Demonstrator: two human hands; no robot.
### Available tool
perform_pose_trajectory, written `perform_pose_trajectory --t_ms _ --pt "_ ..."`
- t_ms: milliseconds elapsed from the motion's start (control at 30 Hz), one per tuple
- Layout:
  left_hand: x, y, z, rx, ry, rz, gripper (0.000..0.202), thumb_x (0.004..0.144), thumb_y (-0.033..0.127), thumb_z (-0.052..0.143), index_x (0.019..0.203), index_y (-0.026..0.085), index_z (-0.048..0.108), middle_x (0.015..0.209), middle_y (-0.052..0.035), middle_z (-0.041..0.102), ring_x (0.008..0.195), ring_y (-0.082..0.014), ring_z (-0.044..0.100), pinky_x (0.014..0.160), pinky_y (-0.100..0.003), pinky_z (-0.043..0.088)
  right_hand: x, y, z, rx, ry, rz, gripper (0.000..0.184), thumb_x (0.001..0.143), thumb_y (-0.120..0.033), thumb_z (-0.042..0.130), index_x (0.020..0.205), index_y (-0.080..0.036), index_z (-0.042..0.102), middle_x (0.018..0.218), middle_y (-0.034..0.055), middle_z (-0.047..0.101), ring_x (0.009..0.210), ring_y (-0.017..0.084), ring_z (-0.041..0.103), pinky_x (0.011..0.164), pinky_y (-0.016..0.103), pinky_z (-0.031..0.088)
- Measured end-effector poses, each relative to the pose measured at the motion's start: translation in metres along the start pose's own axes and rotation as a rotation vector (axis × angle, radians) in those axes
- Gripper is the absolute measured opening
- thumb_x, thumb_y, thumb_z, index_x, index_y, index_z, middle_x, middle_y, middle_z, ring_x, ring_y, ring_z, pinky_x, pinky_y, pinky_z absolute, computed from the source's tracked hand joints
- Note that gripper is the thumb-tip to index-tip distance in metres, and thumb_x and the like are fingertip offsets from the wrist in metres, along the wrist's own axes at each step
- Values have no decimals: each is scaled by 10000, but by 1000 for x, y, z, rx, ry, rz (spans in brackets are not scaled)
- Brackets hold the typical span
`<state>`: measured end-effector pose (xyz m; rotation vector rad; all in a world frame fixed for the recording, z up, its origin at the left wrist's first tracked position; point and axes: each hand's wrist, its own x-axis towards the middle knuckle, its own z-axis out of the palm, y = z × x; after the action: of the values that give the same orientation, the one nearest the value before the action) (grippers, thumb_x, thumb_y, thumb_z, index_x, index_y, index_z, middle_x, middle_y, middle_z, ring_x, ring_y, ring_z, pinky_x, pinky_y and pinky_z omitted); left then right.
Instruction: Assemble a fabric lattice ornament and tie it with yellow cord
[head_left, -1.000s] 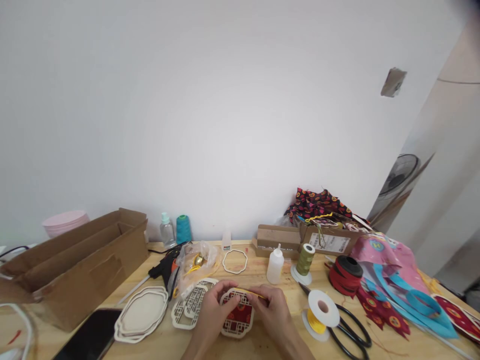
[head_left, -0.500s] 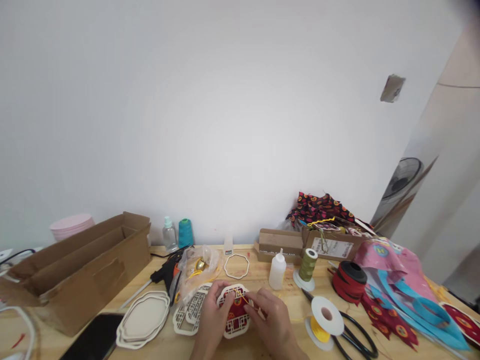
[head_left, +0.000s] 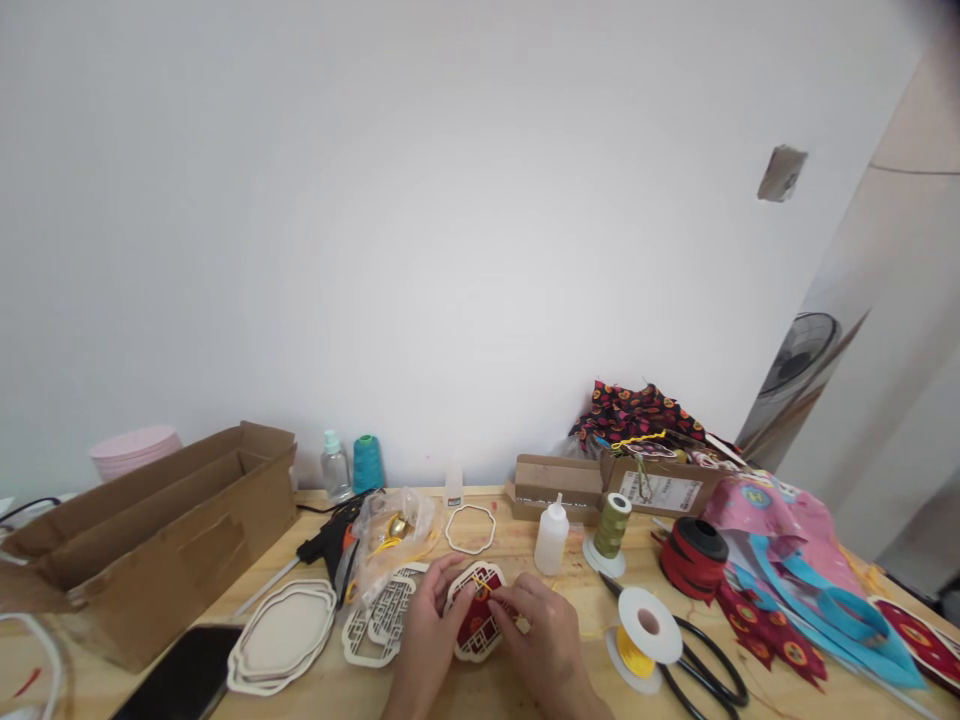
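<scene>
My left hand [head_left: 435, 635] is closed on the left edge of a pale lattice frame [head_left: 478, 652] with scalloped corners and dark red patterned fabric behind its openings. Over the fabric, near the top, runs a thin yellow cord [head_left: 481, 583]. The fingers of my right hand [head_left: 541, 635] are pinched together on the cord at the frame's right side; their tips partly hide it. Just left of my left hand lie more lattice frames [head_left: 367, 640], loose on the table and partly covered by that hand.
Plain scalloped frames [head_left: 281, 635], a phone [head_left: 184, 675] and a long cardboard box [head_left: 172, 560] stand left. A glue gun [head_left: 330, 535] lies behind. Rightward are a squeeze bottle [head_left: 552, 537], a yellow cord spool [head_left: 647, 625], black-handled scissors [head_left: 709, 660] and red ribbon [head_left: 690, 565].
The lattice frame has tilted clockwise in my hands and shifted slightly right. My right fingers remain pinched at the yellow cord. The whole view has shifted slightly.
</scene>
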<state>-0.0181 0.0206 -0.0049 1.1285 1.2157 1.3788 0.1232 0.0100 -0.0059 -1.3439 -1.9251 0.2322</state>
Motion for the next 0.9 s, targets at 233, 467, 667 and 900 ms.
perform_pose_trajectory --t_ms 233,467,667,900 --pt "3 -3 -1 -24 -9 -5 349 633 304 629 935 153 545 991 -112 658 947 -233 594 835 -347 458 1 -1 -1 53 6 -5 151 754 -185 523 719 -197 669 632 26 620 556 125 571 507 187 382" --pt "3 -1 -2 1 -24 16 282 664 295 614 903 150 575 957 -98 668 927 -230 599 837 -342 453 2 -4 0 198 -70 55 199 728 -127 526 874 -195 643 700 21 653 542 125 548 512 200 401" --pt "1 2 -1 31 -40 40 229 679 290 603 863 154 604 912 -86 680 886 -224 612 799 -326 474 2 0 3 202 -76 54 207 719 -116 539 870 -195 657 699 32 656 543 137 544 516 217 395" --pt "-5 5 1 59 -38 74 232 692 296 592 891 176 579 927 -75 688 900 -214 617 782 -315 496 2 1 2 214 -49 54 177 751 -142 520 820 -197 674 688 40 650 536 138 538 516 222 389"
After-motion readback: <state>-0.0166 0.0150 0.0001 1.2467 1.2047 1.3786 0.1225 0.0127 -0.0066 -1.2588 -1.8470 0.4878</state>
